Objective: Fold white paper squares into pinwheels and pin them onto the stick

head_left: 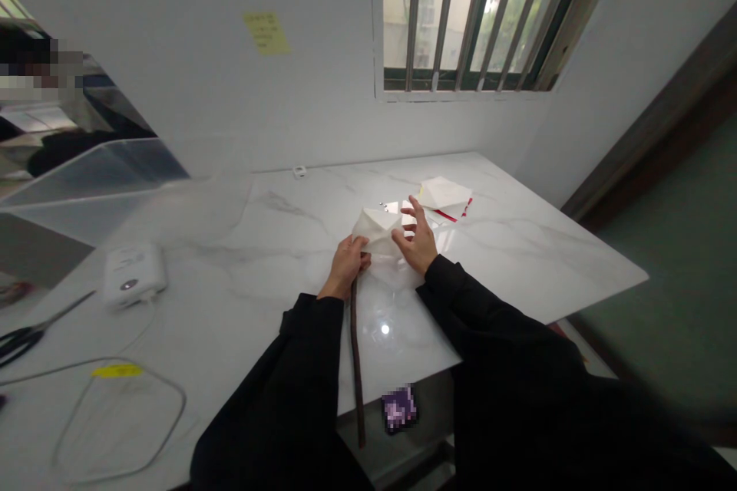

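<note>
Over the marble-patterned table, a folded white sheet is held up between my hands; I cannot tell whether it is paper or cloth. My left hand grips its lower left corner, thumb on top. At the right edge, my right hand presses its thumb on the sheet, with the other fingers curved and partly spread. A thin dark brown stick or strip runs from under my left hand past the table's front edge; its upper end is hidden. Just beyond my right hand lies another folded white piece with red strips beside it.
At left are a white power bank-like device with a cable, scissors, and a grey cable loop with a yellow tag. A clear plastic bin stands behind, near a person. A barred window is ahead.
</note>
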Tool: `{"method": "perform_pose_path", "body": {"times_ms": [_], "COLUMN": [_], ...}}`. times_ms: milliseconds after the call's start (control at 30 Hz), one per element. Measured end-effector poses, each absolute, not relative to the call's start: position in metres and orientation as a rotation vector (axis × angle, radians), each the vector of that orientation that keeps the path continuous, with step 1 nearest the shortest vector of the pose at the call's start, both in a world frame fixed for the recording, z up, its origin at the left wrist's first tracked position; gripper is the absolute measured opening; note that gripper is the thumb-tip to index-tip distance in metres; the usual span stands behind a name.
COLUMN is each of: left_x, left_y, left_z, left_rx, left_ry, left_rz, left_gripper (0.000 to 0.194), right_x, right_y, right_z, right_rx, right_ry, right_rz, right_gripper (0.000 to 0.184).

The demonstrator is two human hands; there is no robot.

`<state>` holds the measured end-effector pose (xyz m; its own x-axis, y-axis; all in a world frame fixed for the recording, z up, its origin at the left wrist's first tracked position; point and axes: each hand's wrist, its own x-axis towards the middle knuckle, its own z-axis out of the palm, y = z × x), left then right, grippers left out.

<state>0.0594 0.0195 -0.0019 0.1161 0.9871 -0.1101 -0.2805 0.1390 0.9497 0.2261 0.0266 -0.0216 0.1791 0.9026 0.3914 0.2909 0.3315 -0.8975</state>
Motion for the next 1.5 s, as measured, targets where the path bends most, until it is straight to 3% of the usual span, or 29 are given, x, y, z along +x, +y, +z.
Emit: {"method": "perform_pose_path", "body": {"times_ms": [233, 433, 633, 933, 1100, 1500], "left_x": [0.058, 0.056, 0.055, 0.058, 0.056, 0.055], "left_y": [0.025, 0.026, 0.027, 0.026, 0.027, 0.026], "left_z": [-0.005, -0.003, -0.007, -0.007, -0.006, -0.003], "left_rx": [0.973, 0.944, 0.928, 1.070, 1.055, 0.987], "left_ry": [1.025, 0.909, 0.936, 1.051, 1.080, 1.051], "left_rz": [1.196, 1.224, 1.293, 1.359, 1.362, 1.378], "left_gripper": [0.017, 0.023, 0.032, 0.043, 0.044, 0.037], "right_x": [0.238, 0.249, 0.252, 0.256, 0.252, 0.251], "right_y": [0.030, 0.039, 0.041, 0.042, 0.036, 0.039], "right_z": [-0.017, -0.022, -0.025, -0.021, -0.016, -0.018], "right_rx": [-1.146, -1.178, -1.265, -1.291, -1.087, -1.205], "right_ry": [-1.307, -1.276, -1.411, -1.359, -1.565, -1.457], "right_rz": [0.360, 0.523, 0.649, 0.569, 0.584, 0.532], "right_gripper": [0.060, 0.029, 0.047, 0.034, 0.064, 0.036]}}
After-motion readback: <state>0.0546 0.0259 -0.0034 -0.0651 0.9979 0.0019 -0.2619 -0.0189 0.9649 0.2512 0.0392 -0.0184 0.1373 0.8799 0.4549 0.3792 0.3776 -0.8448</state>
